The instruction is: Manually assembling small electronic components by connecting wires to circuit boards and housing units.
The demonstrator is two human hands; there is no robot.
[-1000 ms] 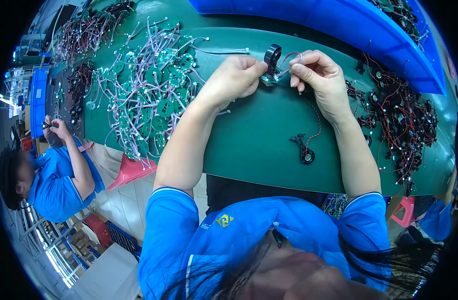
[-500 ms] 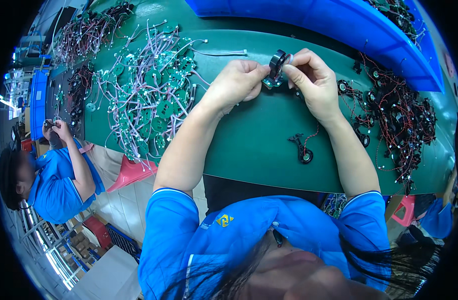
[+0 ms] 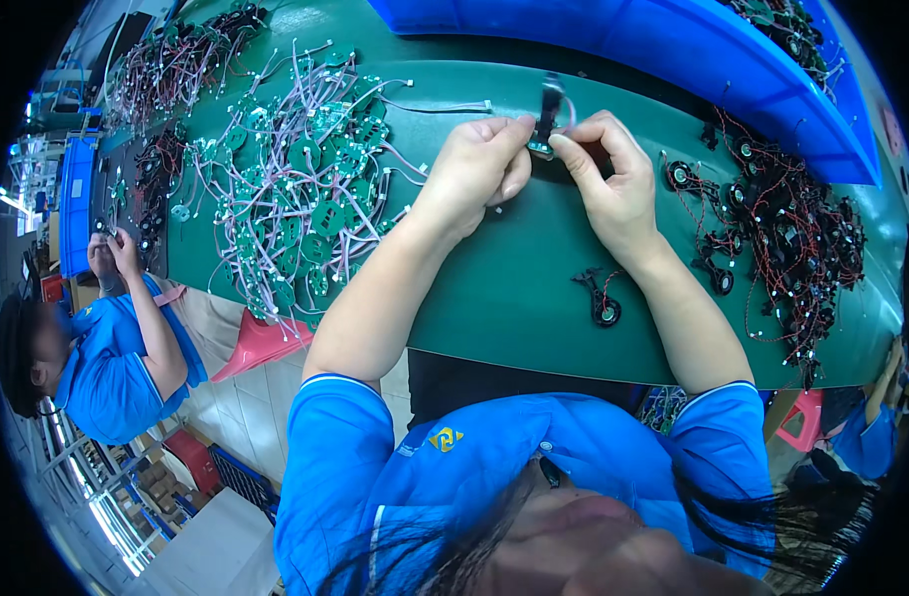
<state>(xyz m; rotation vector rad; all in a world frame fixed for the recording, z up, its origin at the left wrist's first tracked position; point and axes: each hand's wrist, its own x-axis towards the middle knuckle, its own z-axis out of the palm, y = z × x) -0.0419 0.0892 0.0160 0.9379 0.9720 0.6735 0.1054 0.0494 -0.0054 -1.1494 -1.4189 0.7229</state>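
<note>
Above the middle of the table, both hands hold a black plastic part with a small green circuit board at its lower end. My left hand is closed, thumb and forefinger pinching its left side. On the other side my right hand grips near the board with thumb and fingertips, and a pale cable loops up beside it. The fingers cover much of the joint between part and board. Below my right hand, a black speaker piece with a thin red wire lies on the green table.
Left of my arms spreads a heap of green circuit boards with pale cables. At the right is a tangled pile of black speaker pieces with red wires. A long blue bin borders the far side. A co-worker works at the left.
The black part has turned from showing its round ring to a narrow, upright view. My right hand has shifted slightly left and down. The co-worker's hands have moved a little.
</note>
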